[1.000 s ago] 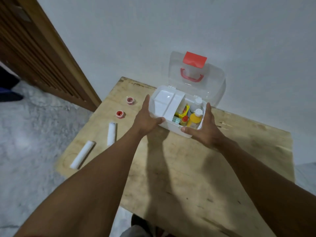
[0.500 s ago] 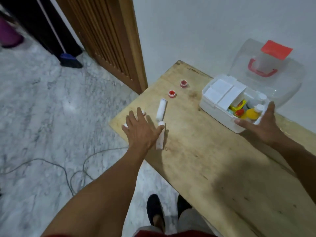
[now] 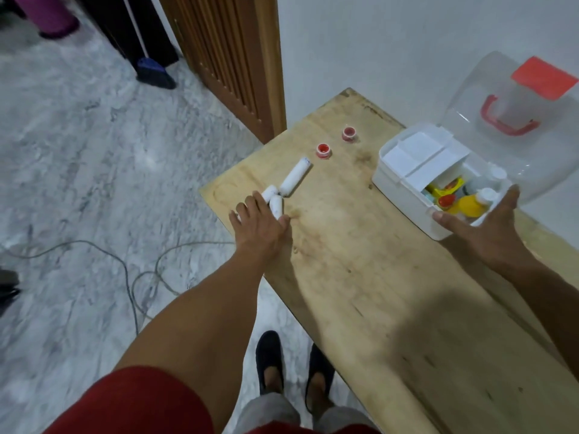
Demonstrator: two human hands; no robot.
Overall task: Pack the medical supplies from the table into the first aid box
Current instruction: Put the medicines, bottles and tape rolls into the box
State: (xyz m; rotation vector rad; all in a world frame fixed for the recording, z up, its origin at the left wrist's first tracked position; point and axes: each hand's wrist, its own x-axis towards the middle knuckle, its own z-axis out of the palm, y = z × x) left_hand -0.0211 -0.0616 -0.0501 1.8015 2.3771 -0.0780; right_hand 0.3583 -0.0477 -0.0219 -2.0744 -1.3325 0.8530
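The white first aid box (image 3: 404,186) stands open at the table's far right, its clear lid (image 3: 470,98) leaning back against the wall. Inside are a white tray (image 3: 419,155), a yellow bottle (image 3: 468,205) and other small items. My right hand (image 3: 488,236) grips the box's near right corner. Three white bandage rolls lie near the table's left edge: a long one (image 3: 294,177) and two short ones (image 3: 270,192) (image 3: 277,205). My left hand (image 3: 257,227) rests spread over the two short rolls, touching them. Two small red pots (image 3: 323,151) (image 3: 349,133) sit beyond the rolls.
The wooden table (image 3: 360,261) ends just left of my left hand. A white wall runs behind the box. A slatted wooden door (image 3: 225,57) stands at the far left corner. A cable (image 3: 131,277) lies on the marble floor, and my feet (image 3: 291,368) are below the table's edge.
My left hand left the box and went to the rolls at the table's left edge, which have shifted closer together. My right hand stays on the box. My view turned left.
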